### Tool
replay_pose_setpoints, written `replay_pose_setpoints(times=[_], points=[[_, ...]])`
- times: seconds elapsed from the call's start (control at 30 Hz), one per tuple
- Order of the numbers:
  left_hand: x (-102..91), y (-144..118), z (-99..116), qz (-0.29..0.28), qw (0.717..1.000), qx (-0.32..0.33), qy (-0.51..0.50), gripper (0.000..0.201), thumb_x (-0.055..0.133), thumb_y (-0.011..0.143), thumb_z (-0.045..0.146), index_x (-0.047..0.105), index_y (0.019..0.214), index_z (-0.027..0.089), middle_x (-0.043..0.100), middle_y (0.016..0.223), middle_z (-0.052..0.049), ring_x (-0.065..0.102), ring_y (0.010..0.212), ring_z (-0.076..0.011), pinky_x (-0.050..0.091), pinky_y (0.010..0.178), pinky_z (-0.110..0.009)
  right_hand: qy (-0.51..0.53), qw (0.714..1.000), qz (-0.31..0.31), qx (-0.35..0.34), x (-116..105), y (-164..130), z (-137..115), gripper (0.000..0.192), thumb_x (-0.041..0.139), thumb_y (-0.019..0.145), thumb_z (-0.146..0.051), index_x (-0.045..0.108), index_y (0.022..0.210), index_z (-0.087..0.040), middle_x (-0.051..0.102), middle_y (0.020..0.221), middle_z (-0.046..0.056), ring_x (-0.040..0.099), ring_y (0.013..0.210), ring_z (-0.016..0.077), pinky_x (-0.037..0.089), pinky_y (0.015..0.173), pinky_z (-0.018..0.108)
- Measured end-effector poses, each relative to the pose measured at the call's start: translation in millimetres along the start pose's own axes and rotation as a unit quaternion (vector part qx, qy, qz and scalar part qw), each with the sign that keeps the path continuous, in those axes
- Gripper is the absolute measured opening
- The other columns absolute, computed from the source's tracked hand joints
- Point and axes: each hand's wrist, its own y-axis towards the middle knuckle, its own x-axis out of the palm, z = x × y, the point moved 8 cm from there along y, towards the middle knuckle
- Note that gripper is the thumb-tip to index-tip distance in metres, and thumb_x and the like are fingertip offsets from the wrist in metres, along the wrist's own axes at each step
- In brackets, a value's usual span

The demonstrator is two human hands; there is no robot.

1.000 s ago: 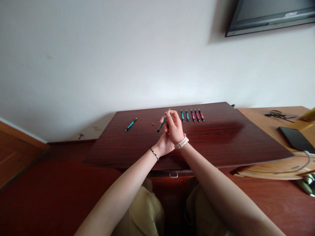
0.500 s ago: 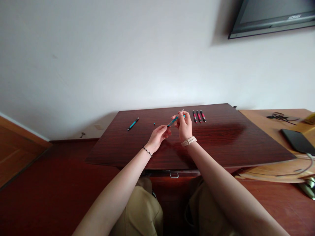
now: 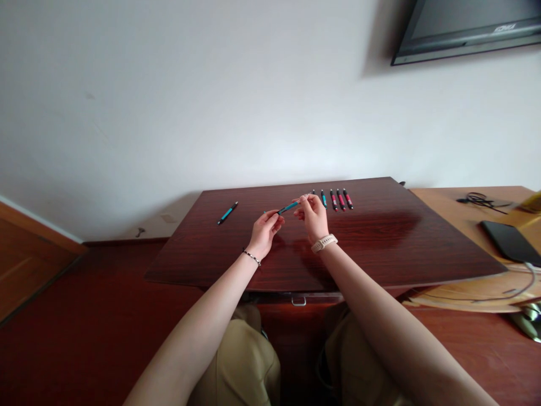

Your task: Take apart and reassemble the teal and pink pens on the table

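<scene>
Between my two hands is a blue-and-black pen (image 3: 289,207), tilted up toward the right. My left hand (image 3: 264,232) pinches its lower left end. At the upper right end, the fingertips of my right hand (image 3: 313,214) are closed on the pen and hide its tip. On the table just behind my left fingers, a tiny blue piece (image 3: 265,212) is partly covered. Another blue-and-black pen (image 3: 228,212) lies by itself to the left. Beyond my right hand lies one more blue pen (image 3: 323,198), beside a row of red-and-black pens (image 3: 340,199).
The dark wooden table (image 3: 380,242) stands against a white wall. To its right a lighter desk (image 3: 439,203) holds a black phone-like device (image 3: 509,241) with a white cable, plus a coiled black cable (image 3: 482,201). A television (image 3: 469,34) hangs at upper right.
Both hands and the pen have shifted slightly left, and the pen lies at a flatter tilt. My right fingers have moved to its far end. The blue pen in the row is now uncovered.
</scene>
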Motion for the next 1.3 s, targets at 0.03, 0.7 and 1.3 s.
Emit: replay_pose_setpoints(times=[0.03,0.7,1.3], points=[[-0.9,0,0,0.004,1.0,0.003,0.002,0.041,0.096,0.074,0.038,0.077,0.104,0.018,0.078,0.091,-0.004,0.073,0.084,-0.0135,0.051,0.079,-0.026,0.0,1.0,0.0,0.006,-1,0,2,0.042,0.072,0.092,-0.061,0.056,0.097,-0.023,0.078,0.105,0.006,0.065,0.06,0.0094,0.046,0.051,0.021],[-5.6,2,1,0.043,0.999,0.026,-0.009,0.04,0.098,0.072,0.038,0.078,0.101,0.019,0.082,0.097,-0.006,0.077,0.09,-0.015,0.051,0.08,-0.025,-0.028,0.999,0.002,-0.026,-2,-1,0,0.033,0.066,0.098,-0.054,0.057,0.097,-0.022,0.077,0.107,0.006,0.067,0.062,0.0094,0.048,0.053,0.021],[-8.1,3,-2,0.046,0.998,0.009,-0.031,0.04,0.097,0.072,0.037,0.076,0.101,0.019,0.082,0.099,-0.005,0.077,0.091,-0.0146,0.051,0.082,-0.025,-0.047,0.998,-0.002,-0.039,-1,-2,-1,0.034,0.065,0.098,-0.056,0.058,0.1,-0.023,0.077,0.111,0.007,0.066,0.065,0.0104,0.047,0.054,0.022]])
